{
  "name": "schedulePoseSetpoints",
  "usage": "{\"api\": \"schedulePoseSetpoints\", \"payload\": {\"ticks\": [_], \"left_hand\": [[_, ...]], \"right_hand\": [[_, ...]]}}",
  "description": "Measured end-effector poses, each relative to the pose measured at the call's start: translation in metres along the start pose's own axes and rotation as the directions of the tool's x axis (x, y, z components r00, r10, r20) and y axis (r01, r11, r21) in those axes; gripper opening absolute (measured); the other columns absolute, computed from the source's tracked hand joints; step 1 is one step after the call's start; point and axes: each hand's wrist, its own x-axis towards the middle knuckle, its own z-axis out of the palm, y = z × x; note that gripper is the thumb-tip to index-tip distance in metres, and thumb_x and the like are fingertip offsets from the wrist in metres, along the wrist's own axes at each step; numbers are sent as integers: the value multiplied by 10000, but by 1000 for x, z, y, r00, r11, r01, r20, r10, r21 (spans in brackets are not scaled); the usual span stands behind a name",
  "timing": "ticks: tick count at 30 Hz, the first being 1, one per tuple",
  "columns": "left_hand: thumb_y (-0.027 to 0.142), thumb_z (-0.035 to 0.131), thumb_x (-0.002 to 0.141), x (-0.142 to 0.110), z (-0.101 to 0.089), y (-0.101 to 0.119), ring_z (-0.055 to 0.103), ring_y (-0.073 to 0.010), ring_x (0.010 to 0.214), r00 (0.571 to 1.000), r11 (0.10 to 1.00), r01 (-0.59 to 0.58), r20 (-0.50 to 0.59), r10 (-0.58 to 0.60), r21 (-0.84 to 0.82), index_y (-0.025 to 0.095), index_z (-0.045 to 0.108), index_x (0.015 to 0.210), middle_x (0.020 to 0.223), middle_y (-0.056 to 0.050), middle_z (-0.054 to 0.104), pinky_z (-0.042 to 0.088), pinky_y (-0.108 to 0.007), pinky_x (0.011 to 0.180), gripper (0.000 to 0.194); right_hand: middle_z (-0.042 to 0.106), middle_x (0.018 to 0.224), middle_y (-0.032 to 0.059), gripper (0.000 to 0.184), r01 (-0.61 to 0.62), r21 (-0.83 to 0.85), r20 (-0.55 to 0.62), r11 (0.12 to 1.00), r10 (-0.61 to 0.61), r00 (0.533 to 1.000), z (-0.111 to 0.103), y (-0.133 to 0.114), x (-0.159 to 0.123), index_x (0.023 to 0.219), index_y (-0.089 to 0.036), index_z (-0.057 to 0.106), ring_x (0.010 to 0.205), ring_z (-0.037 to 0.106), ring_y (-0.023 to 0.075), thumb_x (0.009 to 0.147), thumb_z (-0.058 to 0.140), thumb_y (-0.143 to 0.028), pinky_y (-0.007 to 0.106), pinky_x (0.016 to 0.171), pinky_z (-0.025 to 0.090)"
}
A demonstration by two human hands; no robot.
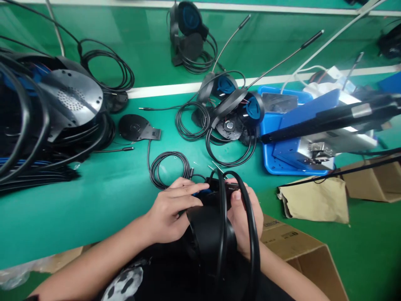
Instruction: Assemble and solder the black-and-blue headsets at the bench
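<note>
A black headset with two thin headband tubes is held close to my body at the table's front edge. My right hand wraps around its right side, fingers closed on a black earpiece partly hidden behind the tubes. My left hand grips the left side, with its index and middle fingers laid across the earpiece, where some blue shows. A coiled black cable lies just beyond my left hand. It leads to a flat black ear-cup cover with small holes.
Two opened headsets with blue inner parts and microphone booms lie ahead. A heap of headsets fills the left. At right, a blue tray holds a device beneath a black bar. Cardboard boxes stand below.
</note>
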Motion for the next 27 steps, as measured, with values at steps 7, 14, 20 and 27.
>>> {"api": "schedulePoseSetpoints", "payload": {"ticks": [7, 14, 20, 27], "left_hand": [[112, 590, 957, -2, 0, 0, 754, -255, 1092, 1000, 1000, 15, 7, -15, 8, 190, 727, 1019, 1320, -178, 732, 585, -470, 967, 170], [127, 592, 986, -1, 1, 1, 737, -256, 1151, 999, 998, 48, 18, -47, -47, 175, 762, 1022, 1205, -161, 782, 567, -474, 1004, 180], [218, 619, 1013, 2, 0, 9, 718, -225, 1085, 990, 992, 125, -68, -122, 32, 216, 784, 968, 1168, -102, 793, 560, -457, 984, 171], [271, 713, 961, 4, -6, 11, 632, -140, 760, 952, 969, 247, -190, -240, 18, 283, 823, 1099, 847, -26, 642, 567, -262, 635, 177]], "right_hand": [[686, 1107, 95, 172, 123, -51, 105, 991, -118, 987, -2, 9, -1, 905, -236, 656, 1076, 662, 249, 980, 613, -384, 444, 950, 541], [670, 1051, 82, 192, 68, -105, 125, 992, -54, 991, 0, 13, -3, 918, -234, 644, 1068, 651, 278, 969, 610, -416, 487, 959, 523], [659, 1051, 82, 139, 178, -128, 154, 976, -157, 975, 5, 13, -4, 906, -240, 657, 1070, 652, 268, 979, 582, -332, 471, 921, 535], [635, 1114, 96, 92, 343, -134, 170, 930, -320, 932, 10, 8, -5, 957, -230, 646, 1121, 643, 249, 985, 566, -194, 439, 936, 563]]}}
